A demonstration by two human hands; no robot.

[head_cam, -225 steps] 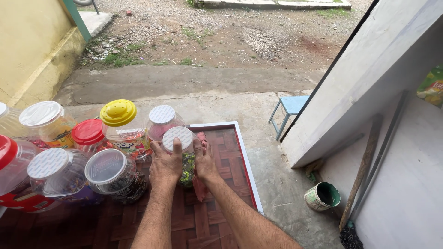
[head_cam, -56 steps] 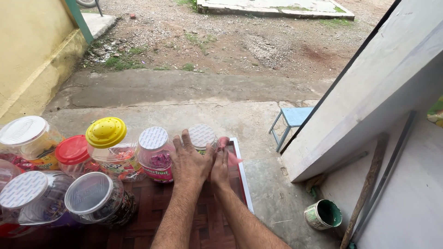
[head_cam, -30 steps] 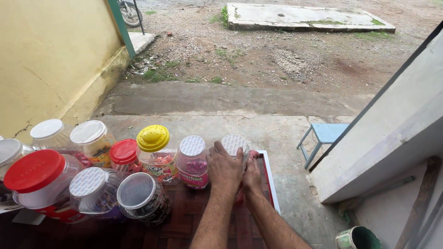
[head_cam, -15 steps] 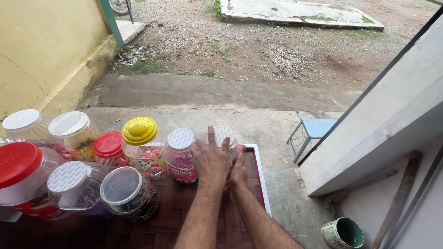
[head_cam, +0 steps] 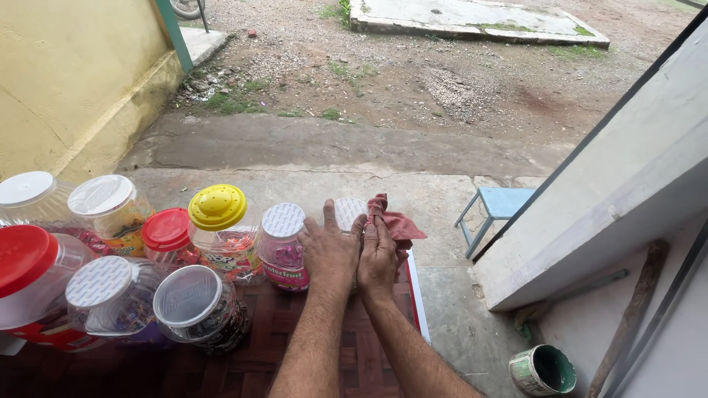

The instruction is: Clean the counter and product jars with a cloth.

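My left hand (head_cam: 330, 254) wraps around a small clear jar with a white lid (head_cam: 349, 212) at the far right end of a row of jars. My right hand (head_cam: 378, 256) presses a red cloth (head_cam: 394, 223) against the same jar's right side. Most of the jar is hidden behind both hands. Just left of it stands a pink-filled jar with a white lid (head_cam: 282, 247), then a yellow-lidded jar (head_cam: 218, 228) and a red-lidded one (head_cam: 167, 234).
More clear candy jars (head_cam: 110, 295) crowd the left of the wood-patterned table (head_cam: 295, 346), whose white and red edge (head_cam: 417, 295) runs on the right. Beyond lie concrete ground, a small blue stool (head_cam: 495, 210), a green paint can (head_cam: 542, 370) and a yellow wall (head_cam: 66, 81).
The view has shifted about. My hands have stayed on the rightmost jar; the left fingers spread over its lid half a second ago and now grip its side, with the red cloth showing more.
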